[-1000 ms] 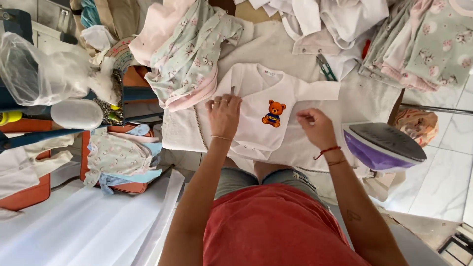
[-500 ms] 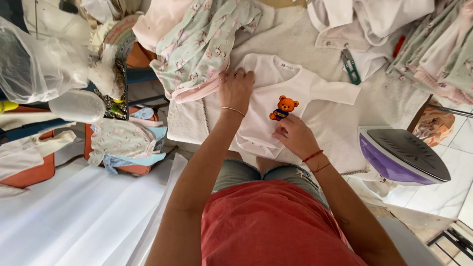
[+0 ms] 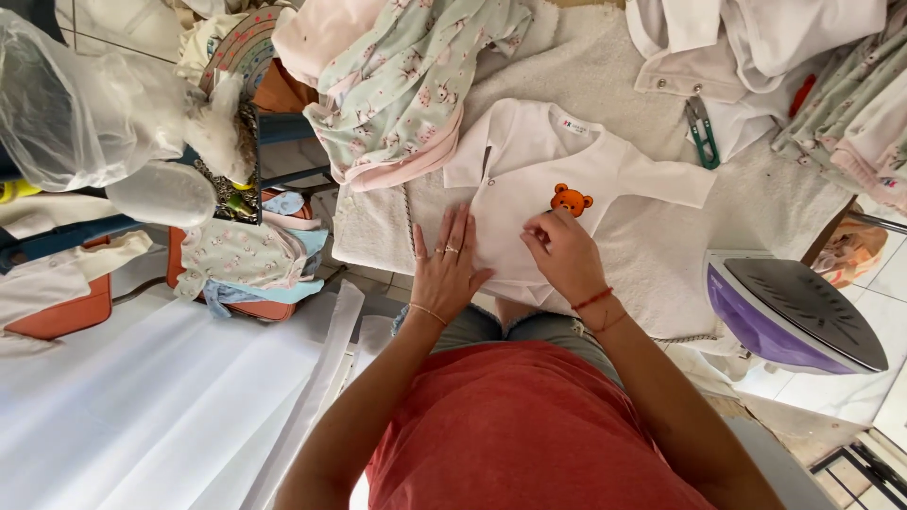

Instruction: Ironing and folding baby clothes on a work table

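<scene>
The left hand (image 3: 448, 266) is laid flat, fingers spread, on the lower part of a white baby shirt (image 3: 539, 184). The right hand (image 3: 564, 253) is pressed beside it, its fingers pinched on the cloth just below an orange bear patch (image 3: 571, 199). The shirt is spread on the towel-covered surface (image 3: 586, 71). A purple iron (image 3: 789, 316) is stood to the right; small scissors (image 3: 702, 132) are seen farther off.

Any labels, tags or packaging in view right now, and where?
Neck label: small white rectangle with a red mark, inside the collar of the white baby top.
Bear patch: orange, on the top's chest, just above the right hand.
Plastic bag: clear, crumpled, far left.
</scene>
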